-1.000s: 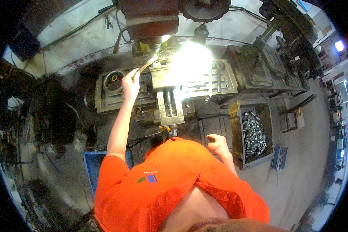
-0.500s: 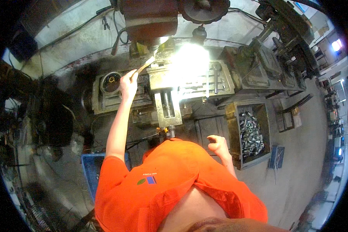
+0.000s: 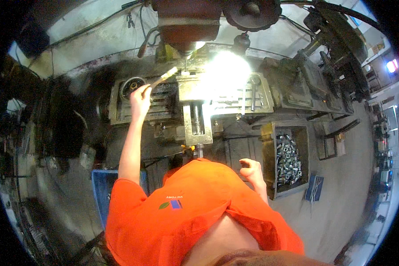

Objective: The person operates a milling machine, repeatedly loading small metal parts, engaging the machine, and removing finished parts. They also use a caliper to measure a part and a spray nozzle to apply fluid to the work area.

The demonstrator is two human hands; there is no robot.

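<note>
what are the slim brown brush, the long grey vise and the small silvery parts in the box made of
Brown brush: probably wooden handle, matt brown; tip material unclear. Grey vise: likely steel or iron, worn, with dull metallic sheen. Silvery parts: apparently metal, giving bright glints.

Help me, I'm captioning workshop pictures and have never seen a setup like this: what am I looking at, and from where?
There is no robot here. A wide, bending lens worn on a person's head looks down past the orange shirt at two bare hands.

The left hand holds what looks like a brush, pale tip pointing toward the machine. The right hand is curled near the body; whether it holds anything is unclear.

Ahead is a slotted metal table. On it are a vise, a round bowl and a long tool. Glare hides part of the table.

At right, a box holds metal parts.
</note>
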